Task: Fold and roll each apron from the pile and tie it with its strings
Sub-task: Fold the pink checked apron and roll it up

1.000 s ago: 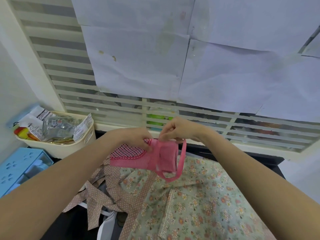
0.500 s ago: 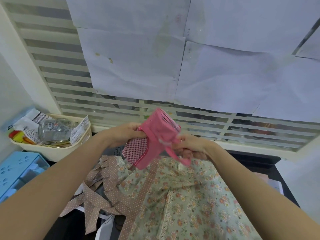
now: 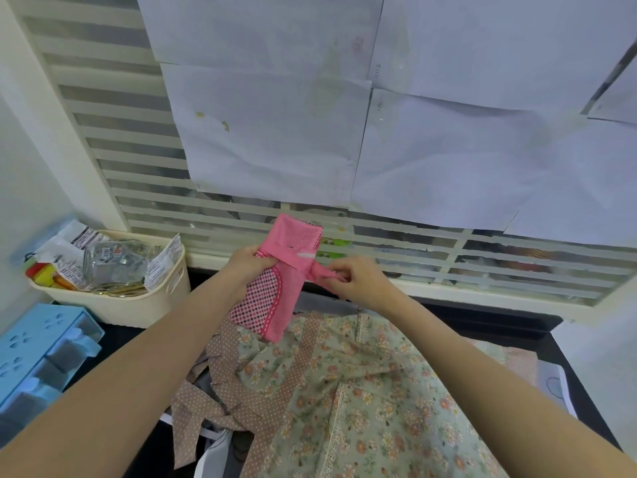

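Now my left hand (image 3: 249, 267) clamps the rolled pink apron (image 3: 280, 277) upright above the floral apron pile (image 3: 362, 391), keeping the roll tight, while my right hand (image 3: 355, 281) pinches its string (image 3: 319, 270), likely cinching the knot.

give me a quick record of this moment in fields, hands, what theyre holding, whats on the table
left hand: left hand grips the rolled pink apron at its middle, holding it up above the table
right hand: right hand pinches the pink string pulled out sideways from the roll
string state: wrapped across the roll; a finished knot is not visible
below: floral apron spread out, with brown dotted straps
left side: cream basket of packets, blue drawer box
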Tool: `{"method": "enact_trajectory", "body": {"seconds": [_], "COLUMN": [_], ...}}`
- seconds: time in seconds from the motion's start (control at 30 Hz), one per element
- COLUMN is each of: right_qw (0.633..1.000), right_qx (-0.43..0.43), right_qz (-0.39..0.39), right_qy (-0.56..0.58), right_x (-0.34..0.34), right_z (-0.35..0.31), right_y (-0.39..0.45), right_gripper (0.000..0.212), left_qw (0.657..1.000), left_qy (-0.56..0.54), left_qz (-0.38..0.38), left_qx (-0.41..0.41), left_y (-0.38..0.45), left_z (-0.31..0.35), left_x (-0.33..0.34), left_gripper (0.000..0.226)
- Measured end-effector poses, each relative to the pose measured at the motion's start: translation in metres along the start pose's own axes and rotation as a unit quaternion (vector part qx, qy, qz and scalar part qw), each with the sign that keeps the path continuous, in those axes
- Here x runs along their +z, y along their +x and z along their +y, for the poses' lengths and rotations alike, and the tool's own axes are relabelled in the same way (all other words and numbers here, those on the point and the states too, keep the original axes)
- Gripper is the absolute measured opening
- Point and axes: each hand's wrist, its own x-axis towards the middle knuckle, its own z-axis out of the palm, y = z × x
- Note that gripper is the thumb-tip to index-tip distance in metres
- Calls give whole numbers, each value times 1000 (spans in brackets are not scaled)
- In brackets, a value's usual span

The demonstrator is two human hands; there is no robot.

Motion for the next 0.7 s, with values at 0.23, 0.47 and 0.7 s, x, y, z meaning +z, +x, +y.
{"method": "enact_trajectory", "body": {"seconds": [0.23,0.47,0.7], "right_qw": [986,997,989], "right_qx": [-79,-17,26], "right_qz": [-98,-72,-65], "right_qy": [-113,-25,129], "right_x": [-12,-44,-53], "right_z": [-28,-22,-20], "right_y": [8,14,8], "right_gripper": [20,13,24], "left_qw": [991,959,917], "left_qy": [106,149,159], "left_qz": [-79,-239,-366], "left_qx": [4,27,0], "left_y": [-4,-9,-13], "left_z": [-7,4,9], "left_x": [2,-16,-20], "left_gripper": [21,20,31]}}
